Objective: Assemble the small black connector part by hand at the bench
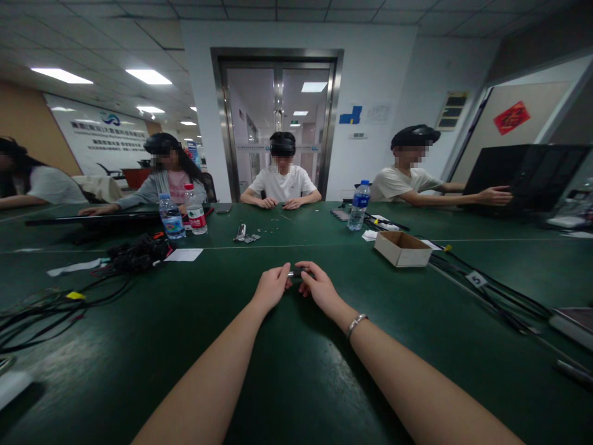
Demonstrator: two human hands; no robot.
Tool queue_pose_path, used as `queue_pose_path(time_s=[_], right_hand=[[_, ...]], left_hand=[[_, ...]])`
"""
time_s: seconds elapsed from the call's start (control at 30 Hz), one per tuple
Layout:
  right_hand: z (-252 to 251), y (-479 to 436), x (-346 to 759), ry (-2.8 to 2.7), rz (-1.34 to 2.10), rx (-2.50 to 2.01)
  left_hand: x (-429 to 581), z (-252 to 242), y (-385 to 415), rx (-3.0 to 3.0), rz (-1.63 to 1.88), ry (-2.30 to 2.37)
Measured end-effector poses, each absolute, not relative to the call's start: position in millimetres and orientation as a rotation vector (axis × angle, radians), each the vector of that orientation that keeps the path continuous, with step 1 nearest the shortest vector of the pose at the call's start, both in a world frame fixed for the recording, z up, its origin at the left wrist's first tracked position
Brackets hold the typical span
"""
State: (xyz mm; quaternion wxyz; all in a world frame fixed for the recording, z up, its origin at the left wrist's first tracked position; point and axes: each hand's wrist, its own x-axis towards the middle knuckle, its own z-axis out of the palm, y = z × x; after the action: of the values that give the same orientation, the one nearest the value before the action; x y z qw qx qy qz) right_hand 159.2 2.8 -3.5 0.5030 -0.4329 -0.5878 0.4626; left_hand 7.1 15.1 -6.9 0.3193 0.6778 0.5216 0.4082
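A small dark and silvery object (pixel 295 272) spans the gap between my two hands, just above the green table (pixel 296 383). Its left end is pinched by my left hand (pixel 272 287), and the fingers of my right hand (pixel 320 288) close on its dark right end. What exactly the object is cannot be made out, since fingertips cover both ends. A metal bracelet (pixel 356 324) circles my right wrist.
An open box (pixel 403 249) and black cables (pixel 495 296) lie to the right. Bottles (pixel 172 217), a white paper (pixel 184 254) and a black cable bundle (pixel 139 252) are at the left. Small parts (pixel 248 237) lie ahead. Several people sit around the table.
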Motion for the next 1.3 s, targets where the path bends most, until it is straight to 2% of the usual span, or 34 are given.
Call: queue_pose_path(time_s=[0.57, 1.3], right_hand=[[-3.5, 2.4, 159.6, -1.447, 1.09, -1.046], [-6.2, 6.7, 161.9, -1.345, 1.155, -1.012]], left_hand=[[9.3, 0.1, 10.1, 1.694, 1.065, 1.45], [0.6, -4.8, 16.0, 1.587, 1.204, 0.972]])
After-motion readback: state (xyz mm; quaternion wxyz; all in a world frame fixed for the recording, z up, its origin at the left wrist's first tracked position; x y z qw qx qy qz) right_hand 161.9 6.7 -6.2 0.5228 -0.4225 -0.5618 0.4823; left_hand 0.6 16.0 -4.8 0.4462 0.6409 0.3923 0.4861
